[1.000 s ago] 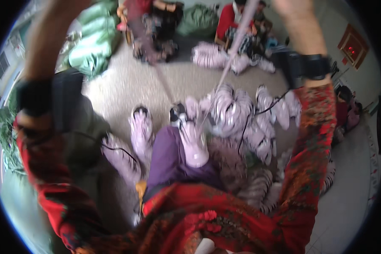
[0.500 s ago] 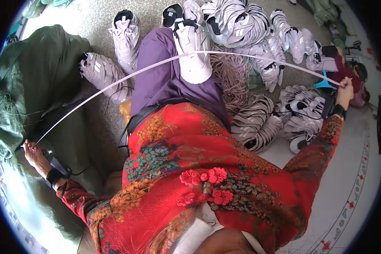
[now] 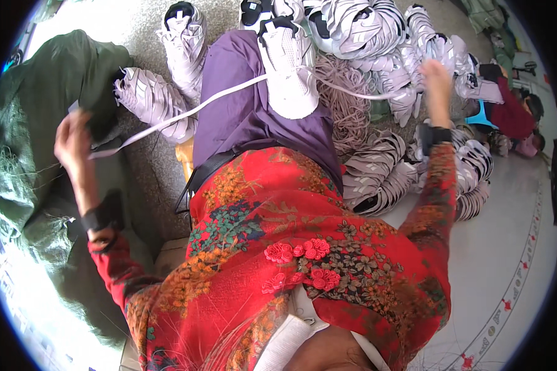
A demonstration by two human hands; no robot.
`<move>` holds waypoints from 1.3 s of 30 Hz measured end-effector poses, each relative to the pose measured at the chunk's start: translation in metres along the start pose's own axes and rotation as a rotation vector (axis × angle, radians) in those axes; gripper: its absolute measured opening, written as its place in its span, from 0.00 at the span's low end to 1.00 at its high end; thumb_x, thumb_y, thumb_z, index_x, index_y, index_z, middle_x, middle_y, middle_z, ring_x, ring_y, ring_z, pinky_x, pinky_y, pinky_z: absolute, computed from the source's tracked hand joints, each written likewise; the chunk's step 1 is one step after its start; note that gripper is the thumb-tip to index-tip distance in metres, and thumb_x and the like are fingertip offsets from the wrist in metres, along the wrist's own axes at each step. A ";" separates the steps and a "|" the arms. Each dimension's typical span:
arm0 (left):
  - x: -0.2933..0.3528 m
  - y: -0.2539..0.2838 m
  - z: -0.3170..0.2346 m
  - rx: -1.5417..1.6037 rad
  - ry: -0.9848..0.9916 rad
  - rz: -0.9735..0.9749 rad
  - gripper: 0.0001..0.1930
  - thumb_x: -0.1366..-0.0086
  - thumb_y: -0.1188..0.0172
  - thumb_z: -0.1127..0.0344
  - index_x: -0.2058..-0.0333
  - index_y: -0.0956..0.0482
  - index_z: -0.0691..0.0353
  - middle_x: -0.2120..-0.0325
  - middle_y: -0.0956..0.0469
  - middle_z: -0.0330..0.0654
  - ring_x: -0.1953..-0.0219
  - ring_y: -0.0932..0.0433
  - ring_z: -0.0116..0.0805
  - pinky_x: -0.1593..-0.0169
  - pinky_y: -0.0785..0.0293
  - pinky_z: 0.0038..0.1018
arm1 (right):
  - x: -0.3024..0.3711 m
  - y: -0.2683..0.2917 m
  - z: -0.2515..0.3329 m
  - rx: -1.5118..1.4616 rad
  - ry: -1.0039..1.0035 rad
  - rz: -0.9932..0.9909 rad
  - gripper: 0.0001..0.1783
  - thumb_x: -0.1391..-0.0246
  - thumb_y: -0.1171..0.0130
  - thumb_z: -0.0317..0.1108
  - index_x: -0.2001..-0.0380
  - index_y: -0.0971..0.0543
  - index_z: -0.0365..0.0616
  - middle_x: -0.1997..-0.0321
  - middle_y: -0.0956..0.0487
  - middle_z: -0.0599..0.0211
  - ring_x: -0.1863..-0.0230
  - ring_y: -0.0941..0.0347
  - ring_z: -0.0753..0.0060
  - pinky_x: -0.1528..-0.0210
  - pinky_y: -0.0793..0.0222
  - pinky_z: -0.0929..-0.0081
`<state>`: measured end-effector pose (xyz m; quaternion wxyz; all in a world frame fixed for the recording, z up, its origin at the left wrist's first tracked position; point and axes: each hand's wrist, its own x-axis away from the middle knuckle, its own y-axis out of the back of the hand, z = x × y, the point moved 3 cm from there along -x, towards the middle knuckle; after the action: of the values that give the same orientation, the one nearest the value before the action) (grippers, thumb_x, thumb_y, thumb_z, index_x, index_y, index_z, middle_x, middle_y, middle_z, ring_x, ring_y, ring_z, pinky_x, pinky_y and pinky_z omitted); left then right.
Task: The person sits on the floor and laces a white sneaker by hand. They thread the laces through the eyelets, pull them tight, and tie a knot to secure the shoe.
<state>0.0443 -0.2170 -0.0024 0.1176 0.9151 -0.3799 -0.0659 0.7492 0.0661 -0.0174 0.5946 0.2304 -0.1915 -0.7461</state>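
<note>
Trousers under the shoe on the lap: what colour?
Purple trousers, under the pale shoe; clearest in the head view.

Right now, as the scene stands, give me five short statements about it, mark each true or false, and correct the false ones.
1. The shoe on the purple lap points its toe toward the jacket. True.
2. The lace is pulled straight. False: the lace curves on both sides of the shoe.
3. In this view, the left hand overlaps the green sack. True.
4. The pile of loose laces is left of the shoe. False: the pile is right of it.
5. The jacket is plain blue. False: it is red with flowers.
</note>
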 end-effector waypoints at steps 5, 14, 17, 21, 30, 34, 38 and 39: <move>0.051 -0.200 -0.030 -0.114 -0.113 0.452 0.06 0.39 0.42 0.66 0.67 0.22 0.62 0.75 0.24 0.33 0.75 0.30 0.19 0.71 0.33 0.19 | 0.126 -0.152 0.132 0.198 0.730 0.255 0.05 0.47 0.45 0.33 0.71 0.23 0.43 0.67 0.24 0.63 0.64 0.26 0.65 0.62 0.29 0.72; 0.097 -0.291 -0.023 -0.289 -0.279 0.581 0.05 0.41 0.43 0.67 0.71 0.23 0.61 0.82 0.23 0.42 0.81 0.24 0.29 0.73 0.30 0.26 | 0.152 -0.197 0.107 0.158 0.720 0.268 0.03 0.50 0.46 0.26 0.70 0.28 0.41 0.71 0.28 0.60 0.66 0.32 0.55 0.62 0.36 0.63; 0.098 -0.295 -0.019 -0.315 -0.310 0.557 0.05 0.41 0.43 0.66 0.71 0.24 0.60 0.81 0.23 0.42 0.81 0.23 0.35 0.73 0.29 0.28 | 0.151 -0.200 0.105 0.143 0.740 0.264 0.03 0.49 0.47 0.26 0.69 0.29 0.42 0.73 0.28 0.59 0.67 0.32 0.54 0.63 0.37 0.62; 0.102 -0.296 -0.019 -0.347 -0.335 0.578 0.05 0.41 0.43 0.65 0.71 0.24 0.58 0.83 0.24 0.42 0.81 0.23 0.37 0.73 0.29 0.31 | 0.150 -0.198 0.105 0.082 0.524 0.361 0.03 0.48 0.48 0.27 0.69 0.30 0.41 0.75 0.27 0.58 0.71 0.30 0.53 0.68 0.35 0.65; 0.107 -0.295 -0.017 -0.294 -0.343 0.569 0.05 0.41 0.44 0.66 0.71 0.24 0.59 0.85 0.26 0.44 0.83 0.24 0.37 0.75 0.30 0.30 | 0.138 -0.186 0.096 0.042 0.243 0.603 0.11 0.52 0.43 0.36 0.74 0.24 0.37 0.81 0.23 0.58 0.79 0.26 0.67 0.75 0.34 0.70; 0.104 -0.296 -0.017 -0.275 -0.315 0.565 0.05 0.41 0.44 0.67 0.71 0.25 0.61 0.85 0.25 0.43 0.83 0.25 0.33 0.75 0.30 0.28 | 0.136 -0.183 0.097 0.130 0.214 0.600 0.11 0.51 0.44 0.36 0.74 0.23 0.37 0.81 0.24 0.60 0.79 0.27 0.68 0.75 0.35 0.72; 0.100 -0.296 -0.011 -0.203 -0.188 0.560 0.05 0.41 0.45 0.68 0.72 0.25 0.64 0.84 0.24 0.43 0.82 0.24 0.30 0.74 0.30 0.26 | 0.138 -0.184 0.107 0.254 0.325 0.555 0.10 0.49 0.47 0.33 0.73 0.24 0.36 0.81 0.24 0.61 0.80 0.28 0.72 0.75 0.35 0.73; 0.100 -0.295 -0.012 -0.216 -0.192 0.569 0.06 0.40 0.44 0.68 0.72 0.25 0.64 0.84 0.24 0.44 0.82 0.24 0.29 0.74 0.29 0.26 | 0.138 -0.185 0.109 0.284 0.365 0.537 0.09 0.50 0.47 0.33 0.73 0.24 0.37 0.81 0.24 0.58 0.80 0.27 0.67 0.76 0.34 0.71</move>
<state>0.3180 -0.0844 -0.0726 0.1915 0.7440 -0.6208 -0.1563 0.5134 -0.0269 -0.0469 0.7561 0.3816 -0.2377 -0.4755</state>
